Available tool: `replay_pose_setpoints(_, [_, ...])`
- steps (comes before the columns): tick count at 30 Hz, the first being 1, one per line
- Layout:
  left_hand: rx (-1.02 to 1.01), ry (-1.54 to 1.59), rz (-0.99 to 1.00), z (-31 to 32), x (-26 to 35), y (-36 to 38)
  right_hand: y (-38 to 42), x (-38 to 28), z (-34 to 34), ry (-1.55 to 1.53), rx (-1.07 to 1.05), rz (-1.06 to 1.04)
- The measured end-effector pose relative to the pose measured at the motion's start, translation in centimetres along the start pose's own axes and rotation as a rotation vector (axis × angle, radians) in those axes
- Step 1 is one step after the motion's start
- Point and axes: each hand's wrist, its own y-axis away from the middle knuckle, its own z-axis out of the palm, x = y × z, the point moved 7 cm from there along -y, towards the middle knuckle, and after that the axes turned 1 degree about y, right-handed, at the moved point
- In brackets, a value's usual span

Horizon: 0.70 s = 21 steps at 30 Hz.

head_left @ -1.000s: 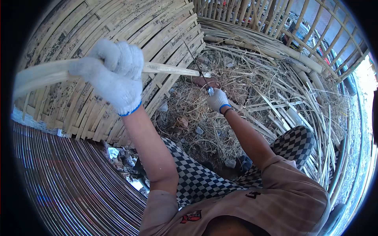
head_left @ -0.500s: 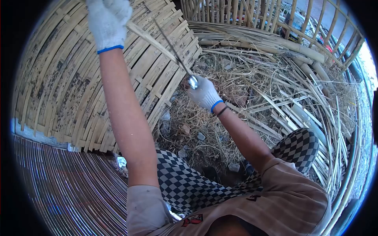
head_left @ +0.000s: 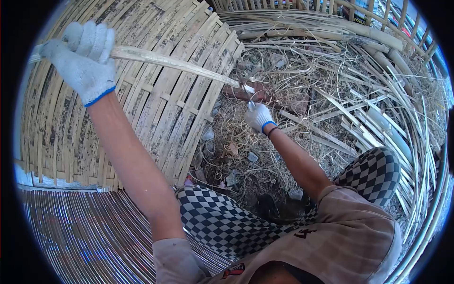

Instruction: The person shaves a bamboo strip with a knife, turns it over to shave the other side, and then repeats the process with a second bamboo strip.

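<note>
A person in white knit gloves works a long bamboo strip [head_left: 175, 64] amid heaps of cut cane. At the upper left of the frame, the left hand [head_left: 82, 59] is raised with its grip wrapped tight around the thick end of the strip, which runs from there down and to the right across a large woven bamboo panel [head_left: 142, 109] leaning behind it. Below the panel, at the lower left, lies a mat of thin parallel slats [head_left: 85, 236]. Near the centre of the frame the strip's far end meets a thin metal blade [head_left: 244, 90], held in the closed grip of the right hand [head_left: 260, 117], which sits low over a reddish brick [head_left: 246, 93] and a bed of dry shavings [head_left: 246, 142]. Checked trousers [head_left: 227, 217] fill the lower middle. To the right, loose bamboo splits [head_left: 378, 118] pile against a bamboo fence [head_left: 331, 9] along the top edge.
</note>
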Motion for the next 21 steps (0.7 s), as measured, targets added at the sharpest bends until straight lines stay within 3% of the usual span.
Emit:
replay_pose_setpoints(2, [0.059,-0.047,0.033,-0.6,0.1,-0.3,-0.9,0.0,-3.5,-0.514,0.264,0.184])
replay_pose_setpoints(3, [0.09,-0.07,0.062,-1.0,0.2,-0.3,-0.5,0.0,-6.2,-0.914,0.333,0.322])
replay_pose_setpoints(4, [0.119,-0.092,0.09,-1.1,0.3,0.0,1.4,-1.0,-11.5,-1.029,0.345,0.292])
replay_pose_setpoints(6, [0.175,-0.19,0.105,-0.7,0.4,0.4,0.6,-1.3,-11.8,-0.897,0.343,0.242])
replay_pose_setpoints(8, [0.194,-0.235,0.135,-1.0,0.7,0.5,0.7,0.4,-7.7,-0.883,0.269,0.373])
replay_pose_setpoints(10, [0.133,-0.176,0.098,-2.4,0.4,0.2,1.6,2.9,1.0,-0.942,0.257,0.514])
replay_pose_setpoints(11, [0.15,-0.172,0.1,-2.9,0.3,0.3,2.5,4.4,6.3,-0.946,0.148,0.676])
replay_pose_setpoints(13, [0.143,-0.169,0.076,-3.8,0.1,0.4,4.5,6.6,13.6,-0.818,-0.059,0.768])
replay_pose_setpoints(16, [0.084,-0.113,0.028,-5.0,0.1,-0.4,4.0,5.9,14.0,-0.767,-0.02,0.698])
replay_pose_setpoints(18, [0.09,0.02,0.007,-6.0,-0.8,-1.1,1.2,3.0,12.9,-0.382,-0.091,0.317])
replay_pose_setpoints(19, [-0.095,0.144,-0.076,-6.9,-1.1,-2.1,0.2,1.6,12.1,-0.182,-0.119,0.131])
replay_pose_setpoints(21, [-0.104,0.15,-0.059,-6.7,-1.2,-1.9,0.9,2.5,7.7,-0.703,0.031,0.419])
